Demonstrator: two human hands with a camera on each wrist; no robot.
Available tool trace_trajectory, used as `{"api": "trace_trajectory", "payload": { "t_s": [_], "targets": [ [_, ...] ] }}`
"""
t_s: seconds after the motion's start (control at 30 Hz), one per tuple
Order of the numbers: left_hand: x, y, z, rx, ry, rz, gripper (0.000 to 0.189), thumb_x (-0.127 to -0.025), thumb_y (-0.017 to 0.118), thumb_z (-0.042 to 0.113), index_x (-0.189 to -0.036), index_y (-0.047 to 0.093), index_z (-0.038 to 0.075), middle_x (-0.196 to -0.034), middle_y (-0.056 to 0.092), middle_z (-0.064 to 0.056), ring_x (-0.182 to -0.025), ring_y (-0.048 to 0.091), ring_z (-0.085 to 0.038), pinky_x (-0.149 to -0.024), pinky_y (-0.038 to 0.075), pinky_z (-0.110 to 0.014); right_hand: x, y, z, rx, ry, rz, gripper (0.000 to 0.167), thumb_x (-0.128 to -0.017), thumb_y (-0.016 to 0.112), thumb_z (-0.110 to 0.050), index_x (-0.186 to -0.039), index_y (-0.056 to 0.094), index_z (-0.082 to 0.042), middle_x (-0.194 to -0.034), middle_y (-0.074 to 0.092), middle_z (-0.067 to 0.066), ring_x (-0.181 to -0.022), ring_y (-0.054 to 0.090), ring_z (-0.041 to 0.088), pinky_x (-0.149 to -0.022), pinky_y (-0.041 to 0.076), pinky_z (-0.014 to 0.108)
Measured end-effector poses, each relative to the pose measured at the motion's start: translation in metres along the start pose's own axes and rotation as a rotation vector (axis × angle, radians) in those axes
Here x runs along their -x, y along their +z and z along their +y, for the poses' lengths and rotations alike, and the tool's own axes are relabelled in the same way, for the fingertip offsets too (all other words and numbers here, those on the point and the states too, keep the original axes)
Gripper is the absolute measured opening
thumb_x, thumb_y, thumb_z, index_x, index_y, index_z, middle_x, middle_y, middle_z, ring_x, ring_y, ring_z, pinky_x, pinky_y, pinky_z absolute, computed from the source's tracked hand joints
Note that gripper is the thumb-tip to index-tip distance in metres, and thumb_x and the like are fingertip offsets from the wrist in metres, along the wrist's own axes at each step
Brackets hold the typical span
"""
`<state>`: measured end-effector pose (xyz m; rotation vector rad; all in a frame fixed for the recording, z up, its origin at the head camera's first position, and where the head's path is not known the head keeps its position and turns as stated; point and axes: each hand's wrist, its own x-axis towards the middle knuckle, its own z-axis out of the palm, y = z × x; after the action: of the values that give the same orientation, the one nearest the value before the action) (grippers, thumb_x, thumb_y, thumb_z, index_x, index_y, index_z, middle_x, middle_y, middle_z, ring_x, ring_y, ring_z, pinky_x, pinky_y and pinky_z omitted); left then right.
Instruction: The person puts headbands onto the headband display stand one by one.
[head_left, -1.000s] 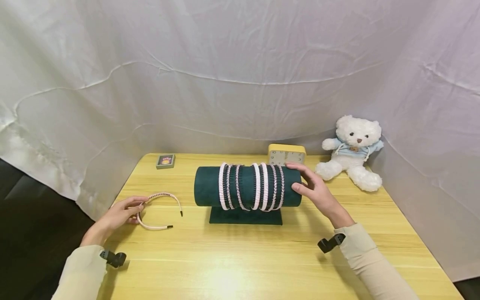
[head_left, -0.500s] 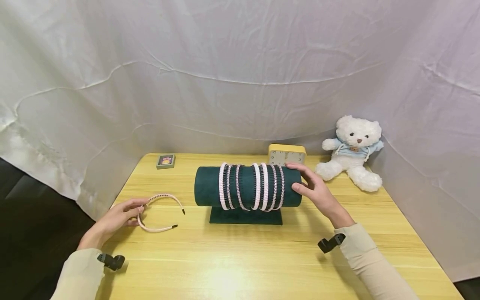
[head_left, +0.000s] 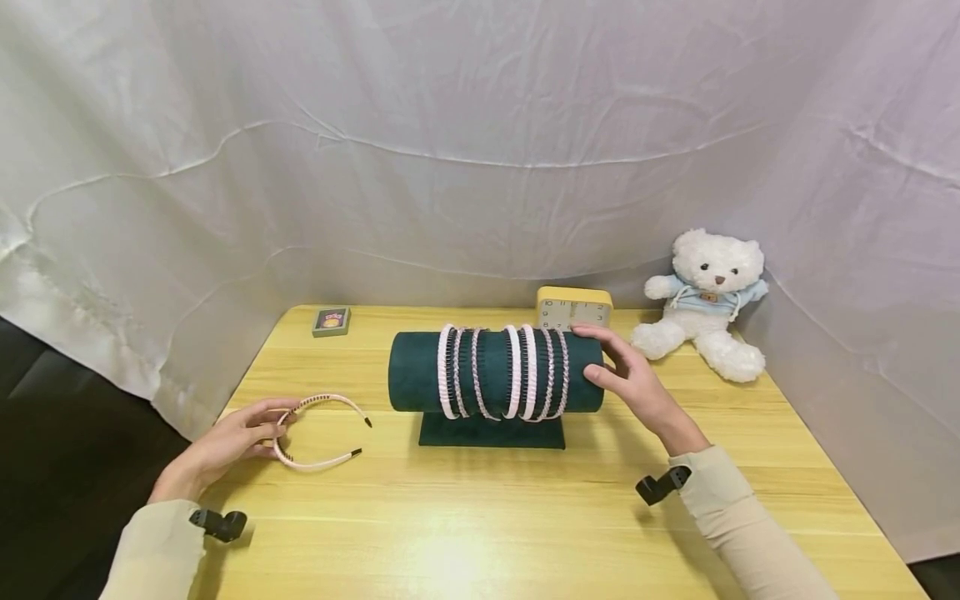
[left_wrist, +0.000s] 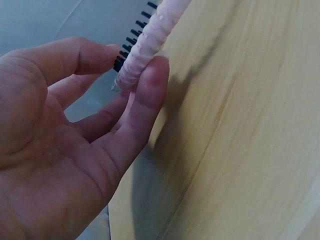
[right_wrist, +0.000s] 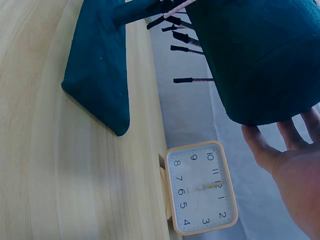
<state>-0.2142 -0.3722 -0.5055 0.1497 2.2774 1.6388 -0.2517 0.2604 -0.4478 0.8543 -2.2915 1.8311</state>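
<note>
My left hand (head_left: 225,442) pinches a pale pink headband (head_left: 307,466) at its bend, just above the table's left side. Its two dark-tipped ends point right, toward the stand. In the left wrist view, thumb and fingers squeeze the ribbed pink band (left_wrist: 150,42), whose black comb teeth show. A dark green headband stand (head_left: 416,375), a padded roll on a flat base, stands mid-table with several pink and mauve headbands (head_left: 531,375) over it. The right hand (head_left: 637,387) holds the roll's right end, thumb in front and a finger over the top; other fingers are hidden there.
Behind the stand is a yellow-framed clock (head_left: 573,307). A white teddy bear (head_left: 712,300) in a blue top sits at the back right. A small grey framed picture box (head_left: 331,322) lies at the back left. Pale curtains (head_left: 480,150) enclose the wooden table (head_left: 525,517).
The left hand has drawn slightly toward the near left, while the headband has turned and its ends have shifted a little right and down. The right hand and stand have stayed put.
</note>
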Motion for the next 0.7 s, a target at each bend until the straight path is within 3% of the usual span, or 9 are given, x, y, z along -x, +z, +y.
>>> {"api": "trace_trajectory", "payload": {
  "t_s": [0.07,0.17,0.33,0.53,0.7],
  "targets": [
    [0.001,0.000,0.002,0.017,0.004,-0.003,0.055,-0.112,0.061,0.013,-0.162,0.044,-0.002,-0.156,0.055,-0.027,-0.108,0.071,-0.015,-0.089,0.065,-0.034,0.000,0.000,0.000,0.003,0.001,0.001,0.056,-0.106,0.062,-0.001,-0.161,0.051,-0.008,-0.170,0.043,0.014,-0.148,0.047,0.013,-0.112,0.048,0.021],
    [0.004,0.000,0.005,0.056,0.016,0.000,0.052,-0.111,0.064,0.014,-0.159,0.049,0.001,-0.145,0.064,-0.006,-0.109,0.071,-0.014,-0.090,0.066,-0.034,0.000,0.000,0.000,0.006,0.008,0.000,0.056,-0.107,0.062,-0.001,-0.161,0.051,-0.008,-0.170,0.043,0.014,-0.148,0.047,0.012,-0.112,0.048,0.020],
    [0.007,-0.002,0.011,0.123,0.068,0.021,0.038,-0.111,0.062,0.011,-0.149,0.061,0.015,-0.136,0.064,0.018,-0.115,0.067,-0.006,-0.090,0.065,-0.030,0.000,0.000,0.000,0.007,0.015,-0.001,0.056,-0.107,0.062,-0.002,-0.161,0.051,-0.008,-0.170,0.043,0.015,-0.147,0.047,0.012,-0.111,0.048,0.019],
    [0.005,0.001,0.023,0.170,0.179,0.056,0.034,-0.112,0.059,0.006,-0.143,0.067,0.018,-0.134,0.063,0.017,-0.115,0.063,-0.003,-0.089,0.063,-0.027,0.000,0.000,0.000,0.012,0.014,0.003,0.056,-0.107,0.062,-0.002,-0.161,0.051,-0.008,-0.170,0.043,0.015,-0.147,0.047,0.012,-0.111,0.048,0.019],
    [0.003,0.007,0.037,0.152,0.223,0.083,0.034,-0.112,0.059,0.006,-0.144,0.066,0.013,-0.136,0.061,0.012,-0.113,0.064,-0.006,-0.088,0.063,-0.026,0.000,0.000,-0.001,0.014,0.014,0.001,0.056,-0.107,0.063,-0.002,-0.161,0.051,-0.009,-0.170,0.043,0.015,-0.147,0.047,0.012,-0.111,0.048,0.019]
  ]
}}
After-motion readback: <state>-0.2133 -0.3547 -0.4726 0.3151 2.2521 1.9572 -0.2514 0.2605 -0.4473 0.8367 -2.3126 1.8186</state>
